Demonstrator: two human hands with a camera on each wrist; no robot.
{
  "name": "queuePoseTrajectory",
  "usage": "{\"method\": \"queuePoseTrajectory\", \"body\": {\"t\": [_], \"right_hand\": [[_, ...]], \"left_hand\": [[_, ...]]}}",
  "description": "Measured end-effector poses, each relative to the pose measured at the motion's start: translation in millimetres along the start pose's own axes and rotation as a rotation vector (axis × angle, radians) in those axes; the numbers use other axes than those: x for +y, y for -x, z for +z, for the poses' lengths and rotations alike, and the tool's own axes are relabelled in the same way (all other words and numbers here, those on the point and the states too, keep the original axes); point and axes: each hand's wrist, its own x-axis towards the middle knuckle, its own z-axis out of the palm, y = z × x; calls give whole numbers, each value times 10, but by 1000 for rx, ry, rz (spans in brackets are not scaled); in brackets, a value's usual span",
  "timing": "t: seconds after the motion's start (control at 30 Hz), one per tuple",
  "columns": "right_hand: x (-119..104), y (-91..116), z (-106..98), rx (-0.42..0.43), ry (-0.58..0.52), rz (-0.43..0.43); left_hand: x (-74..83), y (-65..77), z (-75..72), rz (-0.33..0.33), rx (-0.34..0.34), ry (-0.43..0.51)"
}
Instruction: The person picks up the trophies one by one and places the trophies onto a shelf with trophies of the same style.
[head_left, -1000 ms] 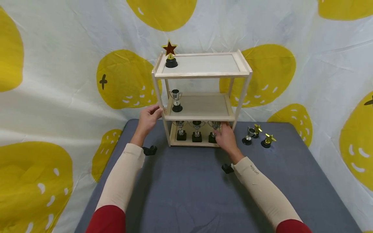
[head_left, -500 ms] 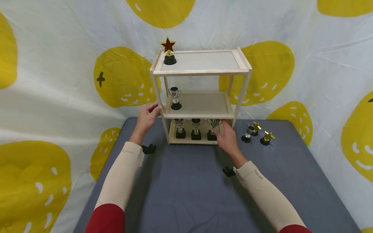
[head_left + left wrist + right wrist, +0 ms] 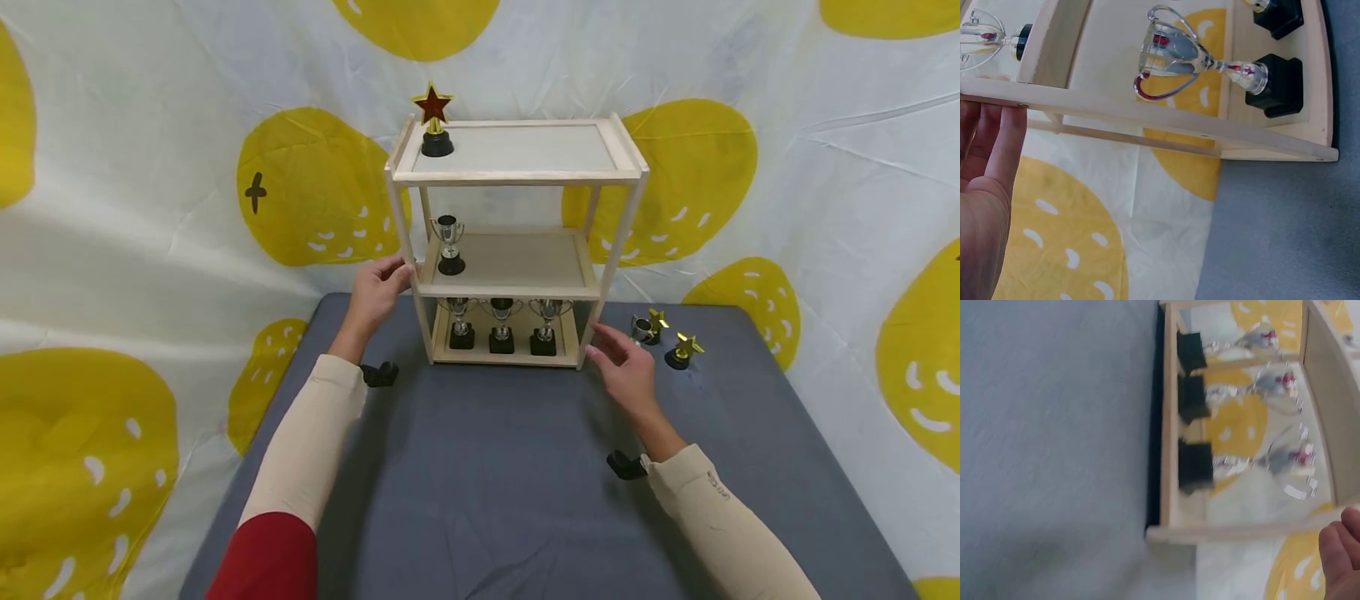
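A small three-tier wooden shelf [image 3: 517, 177] stands at the back of the table. My left hand [image 3: 372, 297] holds its left front post at the middle tier; in the left wrist view the fingers [image 3: 1004, 140] reach round the post. My right hand [image 3: 626, 371] is just outside the right front post, fingers apart and holding nothing. Three silver trophy cups stand in a row on the bottom tier, the right one [image 3: 545, 327] nearest that hand. Another silver trophy cup [image 3: 450, 246] is at the left of the middle tier. A star trophy [image 3: 435, 125] stands top left.
Right of the shelf, on the grey-covered table [image 3: 480, 467], are two gold star trophies, the nearer one [image 3: 683, 351] in full view. A silver trophy cup [image 3: 642, 330] beside them is partly hidden by my right hand. A fruit-patterned cloth [image 3: 187, 167] hangs close behind.
My right hand has let go of the right cup on the bottom tier and moved out to the right, past the post. My left hand stays on the left post.
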Motion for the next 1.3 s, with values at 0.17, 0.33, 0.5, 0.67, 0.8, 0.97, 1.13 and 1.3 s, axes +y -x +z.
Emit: {"method": "queuePoseTrajectory", "body": {"t": [0.17, 0.33, 0.5, 0.67, 0.8, 0.97, 1.13, 1.3], "right_hand": [[131, 68, -206, 31, 28, 35], [605, -33, -332, 106, 69, 59], [818, -161, -436, 198, 141, 116], [913, -263, -518, 249, 190, 169], [994, -318, -568, 239, 231, 220], [1087, -437, -549, 220, 269, 292], [1150, -530, -491, 155, 299, 334], [1219, -608, -404, 154, 324, 347]], "left_hand": [[-59, -33, -1, 18, -12, 17], [-107, -61, -4, 27, 5, 0], [-104, -77, -12, 33, 24, -4], [-109, -70, -9, 42, 23, 0], [-125, -65, 26, 56, 24, -3], [-124, -66, 37, 81, 12, -6], [-120, -56, 26, 92, 16, 23], [-106, -39, -8, 87, 4, 41]]}}
